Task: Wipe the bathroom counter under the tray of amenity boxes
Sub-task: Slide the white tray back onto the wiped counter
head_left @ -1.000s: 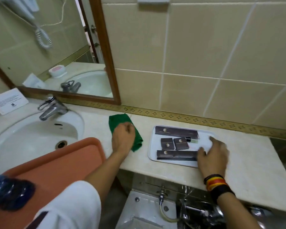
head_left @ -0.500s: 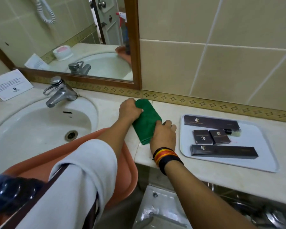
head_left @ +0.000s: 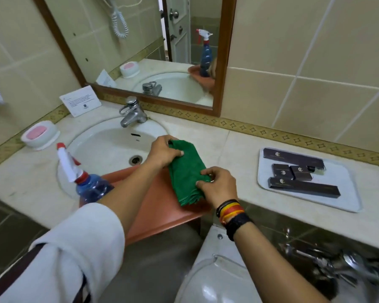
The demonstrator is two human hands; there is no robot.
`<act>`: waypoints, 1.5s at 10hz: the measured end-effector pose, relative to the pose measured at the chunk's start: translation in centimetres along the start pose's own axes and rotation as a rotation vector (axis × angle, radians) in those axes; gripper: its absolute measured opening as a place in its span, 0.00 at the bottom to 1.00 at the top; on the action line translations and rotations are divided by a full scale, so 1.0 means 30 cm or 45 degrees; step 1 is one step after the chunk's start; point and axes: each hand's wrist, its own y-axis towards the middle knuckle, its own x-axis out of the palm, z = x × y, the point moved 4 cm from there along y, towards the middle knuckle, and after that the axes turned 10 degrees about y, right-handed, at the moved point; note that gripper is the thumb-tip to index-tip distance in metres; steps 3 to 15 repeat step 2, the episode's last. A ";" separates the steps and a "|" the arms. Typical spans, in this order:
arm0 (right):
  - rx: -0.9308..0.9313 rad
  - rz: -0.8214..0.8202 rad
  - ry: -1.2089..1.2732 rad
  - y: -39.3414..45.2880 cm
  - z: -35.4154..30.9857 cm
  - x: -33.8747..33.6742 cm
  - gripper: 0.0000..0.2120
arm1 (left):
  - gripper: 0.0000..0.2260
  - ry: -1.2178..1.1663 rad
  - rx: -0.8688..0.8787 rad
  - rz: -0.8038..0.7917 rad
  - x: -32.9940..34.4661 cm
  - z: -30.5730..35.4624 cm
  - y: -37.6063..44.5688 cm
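A folded green cloth (head_left: 185, 169) is held between both hands above the front rim of the sink. My left hand (head_left: 163, 150) grips its far end and my right hand (head_left: 217, 184) pinches its near right edge. The white tray (head_left: 346, 184) lies on the beige counter (head_left: 239, 147) to the right, apart from both hands. Several dark amenity boxes (head_left: 302, 186) lie flat on the tray.
An orange tub (head_left: 158, 211) with a blue spray bottle (head_left: 85, 182) is held against the counter's front edge. The white sink (head_left: 109, 147) and tap (head_left: 131, 112) are ahead, a pink soap dish (head_left: 38, 133) and a card (head_left: 80, 100) to the left. A toilet (head_left: 223, 281) stands below.
My right hand left the tray and came over to the cloth. Both hands lifted the cloth off the counter and carried it toward the sink's front edge.
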 end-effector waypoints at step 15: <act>-0.057 -0.099 -0.428 -0.093 0.055 0.071 0.12 | 0.19 0.511 0.223 0.205 0.032 -0.075 -0.148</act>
